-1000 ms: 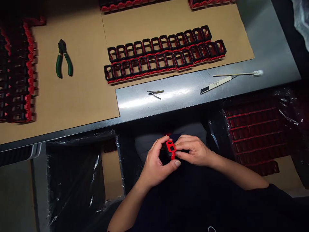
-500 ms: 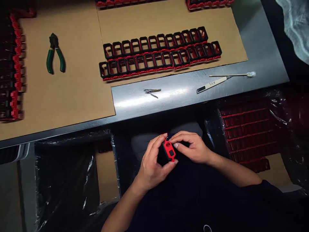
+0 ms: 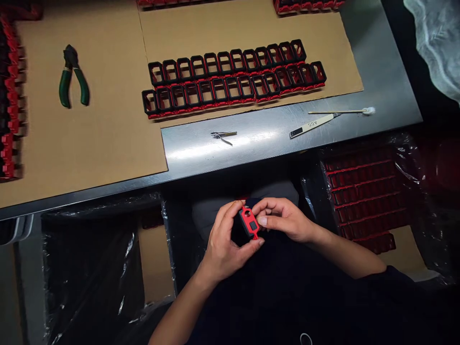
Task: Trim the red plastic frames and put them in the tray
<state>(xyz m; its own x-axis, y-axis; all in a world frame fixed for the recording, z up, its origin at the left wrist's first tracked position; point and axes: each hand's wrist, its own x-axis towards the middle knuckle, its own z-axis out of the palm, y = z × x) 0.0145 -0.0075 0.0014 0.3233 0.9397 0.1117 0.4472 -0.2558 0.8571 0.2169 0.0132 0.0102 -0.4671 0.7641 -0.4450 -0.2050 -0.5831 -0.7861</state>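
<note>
Over my lap, my left hand (image 3: 230, 239) grips a small red and black plastic housing (image 3: 249, 222) by its two ends, thumb below and fingers above. The housing's red face is turned up and shows a round hole and a dark square. My right hand (image 3: 282, 218) is at its right edge, with thumb and index finger bent together against or very near it. Whether the right fingertips hold something small, or the housing's edge, I cannot make out.
Two rows of similar housings (image 3: 230, 88) stand on cardboard (image 3: 104, 139) over a metal table (image 3: 201, 158). Green-handled pliers (image 3: 74, 79), small metal nippers (image 3: 223, 136), a craft knife (image 3: 312, 126) and a cotton swab (image 3: 339, 111) lie there. A plastic-lined box (image 3: 362, 191) at right holds more housings.
My right thumb and index finger have slid slightly down along the housing's right edge. My left hand keeps its grip. The whole view has shifted a little.
</note>
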